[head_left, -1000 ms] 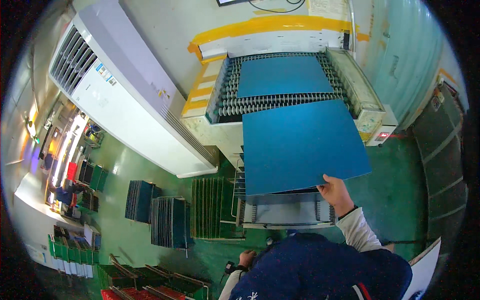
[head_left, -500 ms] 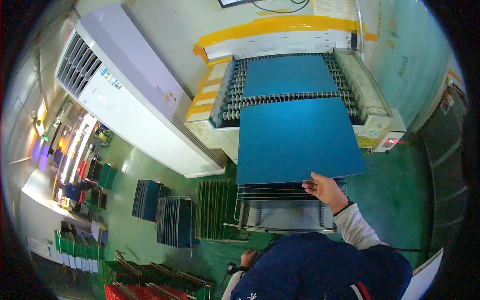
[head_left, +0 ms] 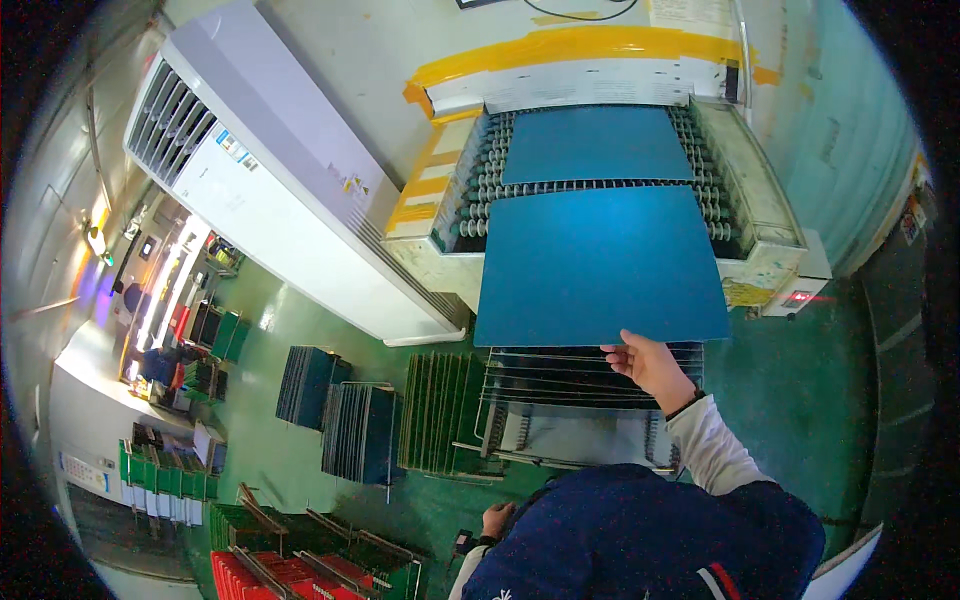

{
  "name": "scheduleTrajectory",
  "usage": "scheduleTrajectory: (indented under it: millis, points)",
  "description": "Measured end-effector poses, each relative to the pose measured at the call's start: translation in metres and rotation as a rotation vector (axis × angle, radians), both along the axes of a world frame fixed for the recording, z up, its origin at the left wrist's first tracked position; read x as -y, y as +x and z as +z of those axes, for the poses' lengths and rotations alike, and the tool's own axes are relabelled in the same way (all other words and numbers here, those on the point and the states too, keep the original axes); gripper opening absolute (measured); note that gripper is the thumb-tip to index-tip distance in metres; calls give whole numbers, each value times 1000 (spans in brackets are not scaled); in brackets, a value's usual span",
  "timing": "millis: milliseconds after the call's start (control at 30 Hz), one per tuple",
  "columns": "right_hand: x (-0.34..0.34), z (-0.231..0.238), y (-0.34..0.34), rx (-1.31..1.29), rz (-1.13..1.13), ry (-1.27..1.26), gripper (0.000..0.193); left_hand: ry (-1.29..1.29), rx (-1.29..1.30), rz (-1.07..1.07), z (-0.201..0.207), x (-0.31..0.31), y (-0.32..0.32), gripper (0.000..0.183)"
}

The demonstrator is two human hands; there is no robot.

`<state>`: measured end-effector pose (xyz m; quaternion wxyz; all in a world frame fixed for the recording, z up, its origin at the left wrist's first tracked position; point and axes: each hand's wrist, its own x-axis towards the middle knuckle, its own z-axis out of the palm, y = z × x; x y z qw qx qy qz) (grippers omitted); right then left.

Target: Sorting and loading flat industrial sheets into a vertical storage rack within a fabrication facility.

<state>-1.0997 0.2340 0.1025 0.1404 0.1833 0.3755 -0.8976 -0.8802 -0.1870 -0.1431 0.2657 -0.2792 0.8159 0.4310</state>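
My right hand (head_left: 648, 368) pinches the near edge of a flat blue panel (head_left: 603, 265), thumb on top and fingers beneath. The panel's far end lies on the rollers of the conveyor machine (head_left: 768, 190), and its near part juts out over a wire rack (head_left: 575, 375). A second blue panel (head_left: 598, 145) lies flat on the rollers just beyond, with a narrow gap between the two. Down by my body, my left hand (head_left: 497, 519) is partly hidden by my torso, its fingers not clear. A small black object (head_left: 463, 540) is near it.
A tall white air conditioner (head_left: 310, 220) stands left of the machine. Racks of dark panels (head_left: 362, 430) and green panels (head_left: 440, 412) are on the floor left of the wire rack. Red panels (head_left: 285, 577) stand at the lower left. A dark curtain-like surface (head_left: 900, 320) borders the right.
The held panel has slid slightly away from me, farther onto the rollers, with my right hand still at its near edge. More of the wire rack shows. The view has shifted a little.
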Motion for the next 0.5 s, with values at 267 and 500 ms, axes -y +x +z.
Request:
scheduleTrajectory:
  millis: [267, 500]
  points:
    - [-5, -5, -23, -14, -8, 13, 27, 36, -15, 61, -4, -1, -3, 38]
    - [-11, -9, -35, 13, -20, -30, 25, -13, -11, 20, 19, -10, -12, 40]
